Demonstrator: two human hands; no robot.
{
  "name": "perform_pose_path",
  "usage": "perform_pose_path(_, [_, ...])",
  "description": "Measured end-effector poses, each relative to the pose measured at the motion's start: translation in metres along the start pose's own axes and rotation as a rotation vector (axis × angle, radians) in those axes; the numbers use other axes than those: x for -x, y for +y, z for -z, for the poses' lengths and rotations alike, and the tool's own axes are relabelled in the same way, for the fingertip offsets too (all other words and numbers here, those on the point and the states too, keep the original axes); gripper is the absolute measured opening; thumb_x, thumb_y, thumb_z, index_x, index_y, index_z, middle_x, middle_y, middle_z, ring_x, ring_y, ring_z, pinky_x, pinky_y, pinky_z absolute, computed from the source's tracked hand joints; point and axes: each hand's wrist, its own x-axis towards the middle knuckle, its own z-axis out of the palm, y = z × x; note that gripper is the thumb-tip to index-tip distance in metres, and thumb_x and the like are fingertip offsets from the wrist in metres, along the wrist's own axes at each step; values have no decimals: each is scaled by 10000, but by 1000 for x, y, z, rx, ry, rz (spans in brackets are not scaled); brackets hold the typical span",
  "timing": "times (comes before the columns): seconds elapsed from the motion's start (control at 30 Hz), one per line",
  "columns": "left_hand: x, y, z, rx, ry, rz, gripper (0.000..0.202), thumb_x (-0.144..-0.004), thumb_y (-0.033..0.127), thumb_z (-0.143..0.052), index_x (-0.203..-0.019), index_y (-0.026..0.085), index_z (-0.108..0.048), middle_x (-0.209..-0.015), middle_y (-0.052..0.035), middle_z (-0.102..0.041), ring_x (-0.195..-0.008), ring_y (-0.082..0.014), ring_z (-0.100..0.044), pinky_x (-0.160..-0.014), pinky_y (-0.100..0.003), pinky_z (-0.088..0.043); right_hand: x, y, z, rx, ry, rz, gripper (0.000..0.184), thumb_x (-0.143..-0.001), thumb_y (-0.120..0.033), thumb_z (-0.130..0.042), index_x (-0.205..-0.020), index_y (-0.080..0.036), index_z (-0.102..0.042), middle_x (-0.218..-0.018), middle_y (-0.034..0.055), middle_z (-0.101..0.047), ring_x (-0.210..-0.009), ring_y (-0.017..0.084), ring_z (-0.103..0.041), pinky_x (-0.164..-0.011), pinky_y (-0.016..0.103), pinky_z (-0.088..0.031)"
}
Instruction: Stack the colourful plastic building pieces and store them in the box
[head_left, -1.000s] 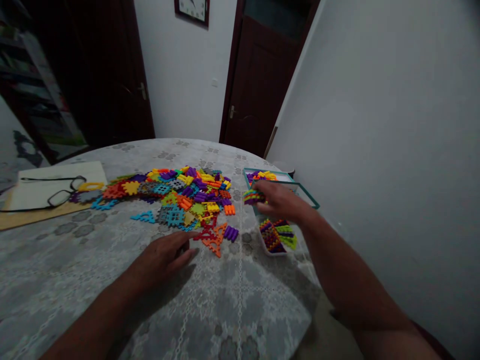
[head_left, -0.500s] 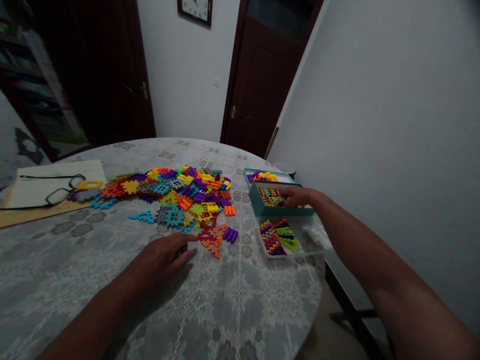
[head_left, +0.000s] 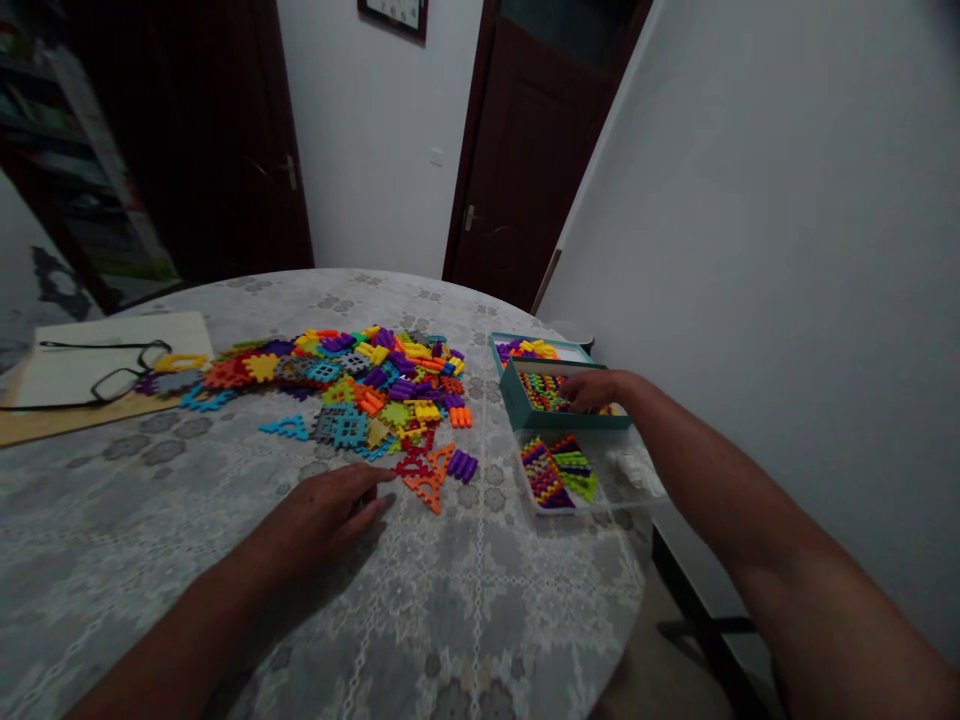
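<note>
My left hand [head_left: 334, 510] lies on the table with its index finger stretched out and the thumb apart. The fingertip is at the edge of a red triangular plastic piece [head_left: 411, 466], beside orange triangular pieces [head_left: 427, 490]. My right hand [head_left: 589, 389] reaches into a teal box [head_left: 566, 421] filled with rows of coloured plastic pieces [head_left: 544, 390]. Its fingers are bent down together among these pieces; what they pinch, if anything, is hidden. A purple ridged block [head_left: 463, 466] sits right of the orange pieces. Behind my left hand spreads a pile of mixed interlocking building pieces [head_left: 375, 385].
The teal box's lid [head_left: 581, 352] lies behind it, holding loose blocks. In front stands a clear plastic tray [head_left: 555, 511] with rows of pieces. Eyeglasses [head_left: 116, 385] rest on papers [head_left: 187, 330] at left. A patterned cloth covers the round table [head_left: 420, 620], whose edge curves at right.
The view has tilted slightly, so the scene sits a little higher. Both hands stay in nearly the same places, with the right fingers still in the teal box.
</note>
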Motion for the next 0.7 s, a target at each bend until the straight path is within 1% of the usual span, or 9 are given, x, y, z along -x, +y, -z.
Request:
perform_pose_path(0.1, [0,-2,0,-1,17,-6,410,-988,539,-544,-1207,297,-792,-999,-94,-826,-882,-294,-750,-870,-408,-594,-8,-3,1,-1,-69,-44,427,-718,-309,-878,-1126,-245,-768,-930,38,-739,-835,235,-695,-781,358,-582])
perform_pose_path(0.23, [-1,-2,0,-7,13,-14,404,-993,522,-540,-1210,296,-794,-1068,-102,-836,-917,-305,-763,-889,-423,-595,-15,-2,2,3,-88,-66,494,-675,-263,-905,-1146,-238,-760,-926,25,-738,-835,224,-703,-806,346,-586])
perform_pose_path(0.33, [-1,-2,0,8,16,-6,406,-985,528,-546,-1211,301,-796,-1084,-99,-840,-942,-315,-767,-913,-439,-598,-18,2,2,-11,-107,-92,507,-673,-257,-905,-1157,-233,-755,-910,25,-742,-824,222,-711,-806,343,-591])
perform_pose_path(0.43, [-1,-3,-1,28,25,10,401,-976,532,-558,-1215,311,-791,-1140,-95,-842,-1014,-327,-768,-954,-446,-595,-20,8,4,-37,-124,-114,504,-690,-273,-889,-1171,-229,-746,-906,28,-749,-809,220,-723,-794,349,-601])
perform_pose_path(0.57, [0,-6,-2,30,35,2,410,-980,549,-553,-1225,316,-786,-1168,-98,-838,-1022,-325,-771,-962,-454,-594,-18,21,7,-141,-136,-127,510,-722,-301,-858,-1216,-238,-749,-972,33,-774,-819,203,-731,-792,338,-600])
perform_pose_path(0.63, [0,-7,-4,32,37,-11,404,-980,554,-558,-1211,317,-790,-1166,-96,-839,-1013,-321,-773,-963,-456,-594,-16,28,7,-201,-130,-109,501,-746,-348,-859,-1227,-240,-771,-1023,52,-791,-842,207,-729,-787,327,-585])
perform_pose_path(0.7, [0,-8,-5,26,38,-13,393,-984,537,-558,-1210,316,-791,-1147,-91,-841,-991,-312,-774,-964,-451,-591,-15,35,5,-215,-92,-73,480,-778,-395,-847,-1227,-235,-793,-1073,72,-799,-886,221,-724,-782,314,-567])
